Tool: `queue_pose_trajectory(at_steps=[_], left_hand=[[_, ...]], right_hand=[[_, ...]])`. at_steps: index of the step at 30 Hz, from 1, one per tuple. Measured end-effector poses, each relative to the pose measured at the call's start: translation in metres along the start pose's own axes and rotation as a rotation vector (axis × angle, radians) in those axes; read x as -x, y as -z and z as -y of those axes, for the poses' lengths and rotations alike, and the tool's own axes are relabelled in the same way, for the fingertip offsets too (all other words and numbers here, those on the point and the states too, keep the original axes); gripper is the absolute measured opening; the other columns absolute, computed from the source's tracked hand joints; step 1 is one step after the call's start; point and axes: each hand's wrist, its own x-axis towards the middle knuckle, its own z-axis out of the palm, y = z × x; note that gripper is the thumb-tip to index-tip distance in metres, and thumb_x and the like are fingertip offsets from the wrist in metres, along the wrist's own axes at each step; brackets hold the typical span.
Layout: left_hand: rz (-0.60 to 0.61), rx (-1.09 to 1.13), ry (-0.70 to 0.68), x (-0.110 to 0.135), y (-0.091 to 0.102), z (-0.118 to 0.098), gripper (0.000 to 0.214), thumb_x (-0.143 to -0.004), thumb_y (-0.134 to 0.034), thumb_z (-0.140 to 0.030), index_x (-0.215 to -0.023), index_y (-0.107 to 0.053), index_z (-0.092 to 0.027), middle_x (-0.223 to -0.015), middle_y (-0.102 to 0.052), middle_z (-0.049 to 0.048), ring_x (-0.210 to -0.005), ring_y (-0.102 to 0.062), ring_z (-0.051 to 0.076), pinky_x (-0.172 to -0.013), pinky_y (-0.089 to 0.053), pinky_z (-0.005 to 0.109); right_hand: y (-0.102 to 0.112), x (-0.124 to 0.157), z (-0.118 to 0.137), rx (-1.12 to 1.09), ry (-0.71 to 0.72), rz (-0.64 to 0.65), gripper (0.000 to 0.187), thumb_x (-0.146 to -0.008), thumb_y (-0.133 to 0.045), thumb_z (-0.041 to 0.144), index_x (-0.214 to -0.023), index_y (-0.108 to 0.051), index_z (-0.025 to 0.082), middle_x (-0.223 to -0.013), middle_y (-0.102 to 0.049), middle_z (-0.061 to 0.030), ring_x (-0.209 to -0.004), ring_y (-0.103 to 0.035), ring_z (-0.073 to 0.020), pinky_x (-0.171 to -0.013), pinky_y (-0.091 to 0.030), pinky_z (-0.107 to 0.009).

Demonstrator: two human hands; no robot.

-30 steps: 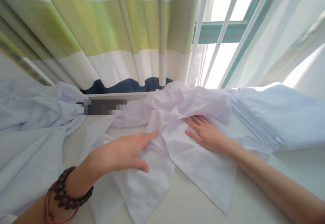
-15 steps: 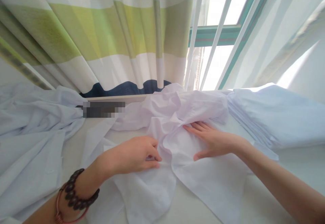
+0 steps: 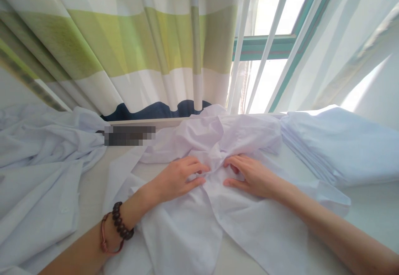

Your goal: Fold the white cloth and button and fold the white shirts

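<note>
A rumpled white cotton garment (image 3: 183, 225) is spread over the pale surface before me, its two front edges running down the middle. On its left panel rests my left hand (image 3: 179, 177), with a gap between thumb and fingers and the fingertips touching the fabric near the centre. My right hand (image 3: 249, 175) lies opposite, fingers bent and thumb apart, against the cloth just below its bunched upper part (image 3: 215, 150). Neither hand is closed around any fabric. A dark beaded bracelet (image 3: 121, 221) and a reddish bangle (image 3: 102, 235) circle my left wrist.
Folded white cloth (image 3: 343, 142) is stacked at the right. More crumpled white garments (image 3: 40, 183) lie at the left. A blurred-out dark item (image 3: 129, 136) sits near the back edge. Behind stand white railings (image 3: 264, 50) and a green-and-white curtain (image 3: 124, 42).
My left hand has moved up and rightward along the garment. My right hand has drawn its outstretched fingers in, bending them, and shifted slightly left. The hands are closer together.
</note>
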Motion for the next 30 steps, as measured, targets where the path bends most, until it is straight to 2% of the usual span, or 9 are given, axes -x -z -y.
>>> queue_pose_trajectory(at_steps=[3, 6, 9, 12, 17, 21, 24, 27, 30], left_hand=[[0.052, 0.163, -0.008, 0.001, 0.001, 0.006, 0.035, -0.084, -0.060, -0.024, -0.119, -0.058, -0.023, -0.111, -0.059, 0.0038, -0.102, -0.056, 0.017, -0.092, -0.045, 0.029], [0.016, 0.208, 0.004, 0.001, -0.003, 0.011, 0.044, -0.079, -0.062, -0.022, -0.122, -0.054, -0.021, -0.106, -0.059, 0.0038, -0.099, -0.056, 0.017, -0.093, -0.045, 0.030], [-0.079, 0.099, 0.074, -0.001, -0.012, 0.011, 0.039, -0.082, -0.058, -0.026, -0.120, -0.055, -0.017, -0.094, -0.059, 0.0035, -0.086, -0.057, 0.016, -0.084, -0.047, 0.028], [-0.176, -0.040, 0.219, -0.004, -0.019, 0.009, 0.040, -0.088, -0.051, -0.034, -0.124, -0.053, -0.017, -0.078, -0.059, 0.0004, -0.070, -0.056, 0.015, -0.069, -0.046, 0.026], [-0.213, -0.039, 0.391, -0.009, -0.017, 0.008, 0.030, -0.090, -0.044, -0.029, -0.118, -0.053, -0.018, -0.057, -0.054, -0.0052, -0.055, -0.056, 0.015, -0.058, -0.041, 0.024], [-0.133, 0.004, 0.470, -0.011, -0.007, -0.001, 0.042, -0.093, -0.037, -0.046, -0.119, -0.052, -0.016, -0.051, -0.056, -0.0040, -0.055, -0.059, 0.019, -0.057, -0.040, 0.026], [-0.032, -0.055, 0.499, -0.012, -0.004, -0.011, 0.050, -0.090, -0.037, -0.058, -0.111, -0.057, -0.018, -0.054, -0.059, -0.0015, -0.059, -0.062, 0.021, -0.056, -0.038, 0.026], [-0.014, -0.193, 0.492, -0.012, -0.007, -0.016, 0.037, -0.088, -0.044, -0.053, -0.097, -0.059, -0.020, -0.060, -0.062, 0.0001, -0.062, -0.063, 0.022, -0.055, -0.034, 0.026], [0.005, -0.236, 0.473, -0.012, -0.012, -0.015, 0.027, -0.091, -0.041, -0.041, -0.087, -0.058, -0.020, -0.061, -0.063, 0.0008, -0.063, -0.063, 0.021, -0.054, -0.031, 0.025]], right_hand=[[-0.004, 0.003, 0.009, -0.058, 0.011, -0.001, 0.034, -0.089, -0.048, 0.051, -0.092, -0.055, 0.018, -0.080, -0.058, -0.0040, -0.073, -0.051, -0.0185, -0.067, -0.039, -0.030], [-0.012, 0.005, 0.021, -0.079, 0.079, 0.030, 0.035, -0.086, -0.053, 0.053, -0.083, -0.055, 0.018, -0.077, -0.057, -0.0031, -0.073, -0.049, -0.0180, -0.068, -0.038, -0.030], [-0.022, 0.004, 0.029, -0.056, 0.135, 0.040, 0.032, -0.082, -0.061, 0.049, -0.077, -0.055, 0.019, -0.073, -0.058, -0.0023, -0.072, -0.047, -0.0176, -0.069, -0.036, -0.031], [-0.023, 0.001, 0.031, -0.057, 0.172, 0.083, 0.025, -0.086, -0.057, 0.037, -0.069, -0.053, 0.019, -0.069, -0.057, -0.0011, -0.069, -0.045, -0.0155, -0.068, -0.035, -0.029], [-0.013, 0.002, 0.031, -0.036, 0.260, 0.206, 0.027, -0.086, -0.054, 0.025, -0.060, -0.049, 0.019, -0.061, -0.053, 0.0010, -0.065, -0.045, -0.0130, -0.065, -0.034, -0.025], [-0.012, 0.006, 0.035, -0.066, 0.304, 0.270, 0.025, -0.082, -0.059, 0.028, -0.060, -0.051, 0.019, -0.059, -0.055, 0.0034, -0.060, -0.045, -0.0111, -0.065, -0.034, -0.025], [-0.011, 0.007, 0.039, -0.074, 0.316, 0.308, 0.023, -0.080, -0.059, 0.027, -0.060, -0.053, 0.019, -0.058, -0.057, 0.0034, -0.057, -0.045, -0.0106, -0.064, -0.034, -0.025], [-0.011, 0.008, 0.042, -0.060, 0.319, 0.343, 0.021, -0.078, -0.059, 0.025, -0.058, -0.055, 0.019, -0.056, -0.058, 0.0028, -0.054, -0.043, -0.0105, -0.062, -0.034, -0.025], [-0.014, 0.010, 0.042, -0.051, 0.324, 0.354, 0.019, -0.075, -0.059, 0.022, -0.057, -0.055, 0.019, -0.053, -0.057, 0.0036, -0.051, -0.041, -0.0097, -0.061, -0.034, -0.025]])
